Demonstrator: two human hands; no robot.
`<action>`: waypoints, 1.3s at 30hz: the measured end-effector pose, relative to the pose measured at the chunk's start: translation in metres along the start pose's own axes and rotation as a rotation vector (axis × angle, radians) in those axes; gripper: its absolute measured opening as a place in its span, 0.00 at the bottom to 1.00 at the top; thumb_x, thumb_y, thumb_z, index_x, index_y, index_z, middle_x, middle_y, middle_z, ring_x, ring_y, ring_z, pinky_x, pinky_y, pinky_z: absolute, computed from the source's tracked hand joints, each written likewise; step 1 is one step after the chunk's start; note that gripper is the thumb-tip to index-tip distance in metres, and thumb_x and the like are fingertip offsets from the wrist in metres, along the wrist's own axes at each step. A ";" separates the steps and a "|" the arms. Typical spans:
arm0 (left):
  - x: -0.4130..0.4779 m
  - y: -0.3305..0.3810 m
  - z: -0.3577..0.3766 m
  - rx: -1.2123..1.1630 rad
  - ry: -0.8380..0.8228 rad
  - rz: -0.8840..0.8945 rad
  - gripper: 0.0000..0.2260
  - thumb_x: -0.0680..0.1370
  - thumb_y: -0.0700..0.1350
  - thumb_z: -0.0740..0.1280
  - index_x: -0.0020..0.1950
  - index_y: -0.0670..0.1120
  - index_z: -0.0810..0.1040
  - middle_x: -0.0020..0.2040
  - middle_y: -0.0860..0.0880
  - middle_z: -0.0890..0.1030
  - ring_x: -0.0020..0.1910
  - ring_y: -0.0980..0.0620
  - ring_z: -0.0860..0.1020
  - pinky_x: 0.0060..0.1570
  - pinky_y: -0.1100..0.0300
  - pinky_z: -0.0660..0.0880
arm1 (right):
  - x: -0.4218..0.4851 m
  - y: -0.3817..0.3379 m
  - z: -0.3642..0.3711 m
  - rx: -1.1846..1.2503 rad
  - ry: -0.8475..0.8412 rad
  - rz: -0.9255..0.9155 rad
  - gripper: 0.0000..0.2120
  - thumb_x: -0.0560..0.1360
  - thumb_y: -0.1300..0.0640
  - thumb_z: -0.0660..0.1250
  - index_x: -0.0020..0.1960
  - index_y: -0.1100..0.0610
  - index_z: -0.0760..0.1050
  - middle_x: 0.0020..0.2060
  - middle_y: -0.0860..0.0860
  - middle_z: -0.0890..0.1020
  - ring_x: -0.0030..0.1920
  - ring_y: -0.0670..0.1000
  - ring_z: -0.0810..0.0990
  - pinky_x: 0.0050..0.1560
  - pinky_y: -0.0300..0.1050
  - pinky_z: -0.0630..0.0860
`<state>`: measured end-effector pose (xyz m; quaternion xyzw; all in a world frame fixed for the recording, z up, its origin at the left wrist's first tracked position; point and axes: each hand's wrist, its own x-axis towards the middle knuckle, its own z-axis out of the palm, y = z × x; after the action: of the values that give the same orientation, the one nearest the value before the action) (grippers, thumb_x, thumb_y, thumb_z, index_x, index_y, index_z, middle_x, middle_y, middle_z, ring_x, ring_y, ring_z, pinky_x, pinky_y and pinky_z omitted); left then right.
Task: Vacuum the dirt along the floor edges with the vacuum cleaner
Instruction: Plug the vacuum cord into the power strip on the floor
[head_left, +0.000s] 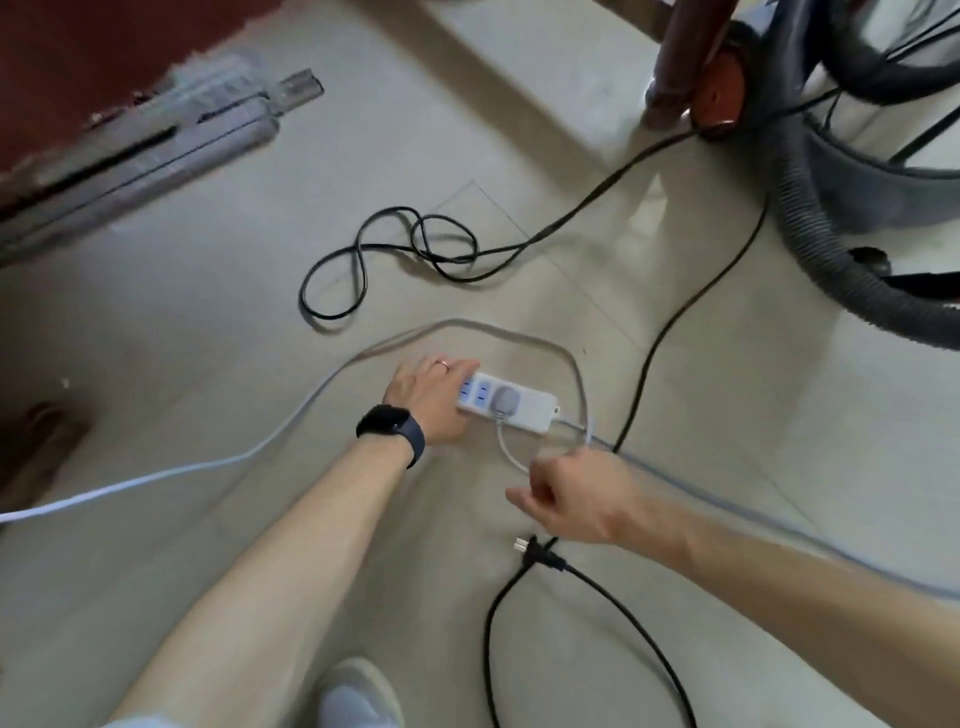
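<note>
A white power strip (524, 410) lies on the tiled floor with a grey round plug in one socket. My left hand (431, 397), with a dark watch on the wrist, presses down on the strip's left end. My right hand (566, 493) hovers below and right of the strip with fingers loosely curled, empty. Just under it lies the vacuum's black plug (537, 555) with its prongs showing, on the floor. Its black cord (675, 322) runs up to the vacuum cleaner (722, 98) at the top right. A ribbed grey vacuum hose (821, 244) curves down the right side.
A white cable (291, 431) loops from the strip across the floor to the left. Loose coils of black cord (395, 249) lie in the middle. Grey tubes (171, 140) rest by a red-brown wall at the top left. A slipper (358, 691) shows at the bottom.
</note>
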<state>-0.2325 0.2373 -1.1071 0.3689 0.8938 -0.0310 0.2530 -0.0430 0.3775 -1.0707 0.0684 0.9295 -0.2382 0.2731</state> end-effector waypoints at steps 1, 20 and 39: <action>-0.004 0.004 0.005 0.044 0.009 -0.018 0.27 0.77 0.58 0.65 0.75 0.55 0.65 0.72 0.50 0.71 0.72 0.48 0.66 0.67 0.50 0.65 | -0.013 0.000 0.009 -0.144 -0.125 -0.013 0.23 0.80 0.33 0.59 0.45 0.52 0.76 0.43 0.54 0.83 0.49 0.60 0.83 0.44 0.48 0.75; -0.074 -0.027 0.032 -0.206 0.002 -0.225 0.23 0.80 0.52 0.66 0.74 0.53 0.66 0.67 0.47 0.74 0.66 0.44 0.72 0.57 0.52 0.69 | 0.039 -0.026 -0.067 -0.053 0.277 -0.008 0.14 0.86 0.47 0.58 0.63 0.50 0.79 0.49 0.53 0.85 0.49 0.61 0.82 0.39 0.48 0.69; -0.063 -0.040 0.035 -0.326 0.108 -0.237 0.19 0.74 0.55 0.68 0.65 0.57 0.73 0.56 0.53 0.78 0.57 0.47 0.76 0.44 0.59 0.66 | 0.093 -0.047 -0.035 -0.248 0.173 -0.109 0.15 0.85 0.49 0.57 0.60 0.50 0.81 0.52 0.54 0.84 0.52 0.60 0.81 0.40 0.46 0.64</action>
<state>-0.2066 0.1597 -1.1126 0.2165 0.9364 0.1045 0.2557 -0.1498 0.3522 -1.0763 0.0039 0.9741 -0.1292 0.1853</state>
